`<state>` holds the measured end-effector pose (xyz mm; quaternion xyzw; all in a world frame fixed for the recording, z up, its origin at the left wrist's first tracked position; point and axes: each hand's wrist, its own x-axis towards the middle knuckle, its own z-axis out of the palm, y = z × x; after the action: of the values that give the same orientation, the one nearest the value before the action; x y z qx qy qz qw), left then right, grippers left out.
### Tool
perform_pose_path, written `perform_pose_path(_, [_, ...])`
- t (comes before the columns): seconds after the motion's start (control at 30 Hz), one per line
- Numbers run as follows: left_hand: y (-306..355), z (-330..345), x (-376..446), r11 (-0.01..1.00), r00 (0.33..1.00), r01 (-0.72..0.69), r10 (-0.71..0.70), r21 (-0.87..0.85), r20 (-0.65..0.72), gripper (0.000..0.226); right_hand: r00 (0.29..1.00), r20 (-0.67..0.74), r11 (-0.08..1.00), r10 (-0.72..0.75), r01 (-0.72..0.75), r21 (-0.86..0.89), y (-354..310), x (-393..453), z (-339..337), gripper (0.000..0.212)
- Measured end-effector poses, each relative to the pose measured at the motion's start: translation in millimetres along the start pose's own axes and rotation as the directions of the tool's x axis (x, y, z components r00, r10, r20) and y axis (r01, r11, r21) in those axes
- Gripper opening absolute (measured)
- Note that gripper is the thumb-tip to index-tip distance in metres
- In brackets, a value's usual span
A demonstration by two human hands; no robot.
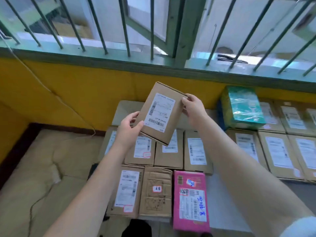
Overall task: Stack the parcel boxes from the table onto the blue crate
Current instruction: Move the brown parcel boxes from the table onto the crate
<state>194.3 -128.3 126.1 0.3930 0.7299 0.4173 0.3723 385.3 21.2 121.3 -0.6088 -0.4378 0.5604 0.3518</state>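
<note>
Nearest us, our two forearms run up from the bottom edge, and just beyond them lies the pink parcel (189, 200) at the front of the boxes already laid flat. The brown parcel box (159, 113) is up in the air between both hands, tilted, label facing us, above the laid rows. Left hand (128, 129) pinches its lower-left corner w/ thumb on the label face and fingers curled behind; right hand (193, 107) pinches the upper-right edge the same way. No blue crate is plainly visible — we judge it sits under the boxes, but can't tell.

To do this step well, we should level the box first, keep the label up, then lower it square into a gap or onto a flat neighbour, edges lined up w/ the row, and only let go once it sits flat.

Around: brown boxes (169, 151) in tight rows below the held one, more labelled boxes (277, 151) to the right, a green wrapped pack (242, 106) stacked higher at the back right — it could get knocked. A tan cushion (42, 168) lies left, w/ a thin cable (51, 91) on the yellow wall (77, 89) and window bars (95, 23) above.
</note>
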Motion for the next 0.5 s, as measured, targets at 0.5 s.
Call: perform_pose_path(0.5, [159,423,-180,0.964,0.945,0.02,0.069,-0.267,0.321,0.045,0.977,-0.207,0.978,-0.054,0.093,0.186,88,-133,-445,0.044])
